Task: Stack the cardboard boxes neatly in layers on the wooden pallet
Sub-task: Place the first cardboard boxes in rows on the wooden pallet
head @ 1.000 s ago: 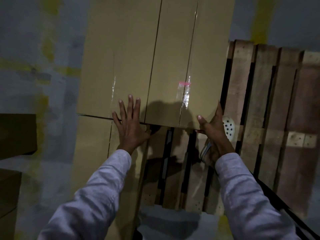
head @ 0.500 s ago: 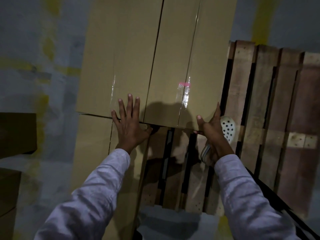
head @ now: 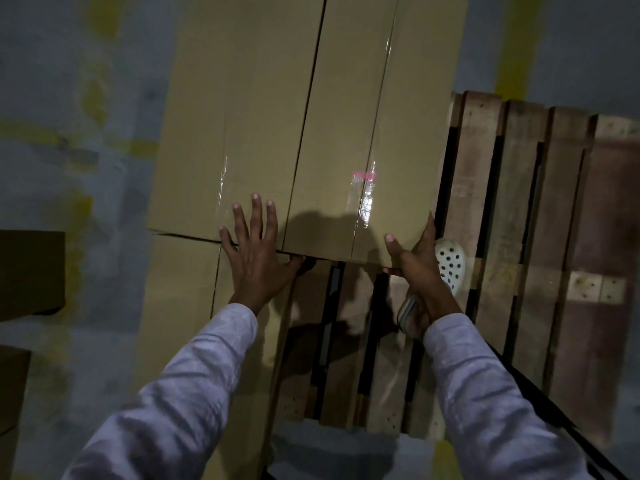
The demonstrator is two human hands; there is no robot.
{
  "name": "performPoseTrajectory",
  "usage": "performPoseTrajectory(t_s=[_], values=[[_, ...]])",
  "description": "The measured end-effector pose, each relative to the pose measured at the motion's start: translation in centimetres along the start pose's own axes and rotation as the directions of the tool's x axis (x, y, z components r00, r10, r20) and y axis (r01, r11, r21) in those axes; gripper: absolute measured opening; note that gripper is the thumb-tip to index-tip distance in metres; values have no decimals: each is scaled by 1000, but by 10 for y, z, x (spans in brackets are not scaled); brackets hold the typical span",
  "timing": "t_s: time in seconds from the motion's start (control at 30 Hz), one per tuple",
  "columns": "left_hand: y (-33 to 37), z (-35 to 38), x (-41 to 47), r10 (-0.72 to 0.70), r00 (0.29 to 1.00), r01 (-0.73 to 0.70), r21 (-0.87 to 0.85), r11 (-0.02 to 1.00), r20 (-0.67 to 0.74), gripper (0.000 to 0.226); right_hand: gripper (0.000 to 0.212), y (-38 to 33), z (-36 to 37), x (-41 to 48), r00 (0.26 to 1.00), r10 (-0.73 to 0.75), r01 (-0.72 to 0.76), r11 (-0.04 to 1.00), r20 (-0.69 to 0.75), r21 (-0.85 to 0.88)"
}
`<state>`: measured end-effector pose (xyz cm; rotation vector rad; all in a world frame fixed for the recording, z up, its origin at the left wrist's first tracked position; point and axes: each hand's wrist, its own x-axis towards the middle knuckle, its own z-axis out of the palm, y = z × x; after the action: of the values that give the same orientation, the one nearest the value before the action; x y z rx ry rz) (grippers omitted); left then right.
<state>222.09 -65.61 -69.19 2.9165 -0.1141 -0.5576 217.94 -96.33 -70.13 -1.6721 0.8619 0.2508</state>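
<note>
Hands (head: 258, 261) (head: 417, 271) two, upper boxes (head: 239, 109) (head: 381, 109) two.

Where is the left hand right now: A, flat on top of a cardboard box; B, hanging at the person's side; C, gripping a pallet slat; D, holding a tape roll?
A: the left hand lies with straight, spread fingers on the left cardboard box, at its near edge.

Left hand (head: 258, 263) presses left box (head: 235, 116); right hand (head: 417, 271) grips right box (head: 346, 116).

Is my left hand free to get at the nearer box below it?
Likely yes: the left hand lies flat, holding nothing, and nothing covers the nearer box beside its wrist.
</note>
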Motion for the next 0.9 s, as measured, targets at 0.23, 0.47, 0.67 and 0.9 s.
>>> performPoseTrajectory(t_s=[0.23,0.47,0.67,0.9], values=[[0,0,3,-21,1000,21,0,1000,3,124,100,-8,3,5,999,38,-38,999,27,-3],[-5,-2,8,-10,1000,10,-37,999,4,128,110,-2,5,23,999,15,-13,998,35,-60],[-10,-14,28,167,983,-172,-55,984,-82,104,121,-10,8,6,986,-115,80,963,-122,-259],[8,-34,99,227,953,-241,-49,969,-199,71,86,-27,21,-18,950,-266,148,846,-165,-512]])
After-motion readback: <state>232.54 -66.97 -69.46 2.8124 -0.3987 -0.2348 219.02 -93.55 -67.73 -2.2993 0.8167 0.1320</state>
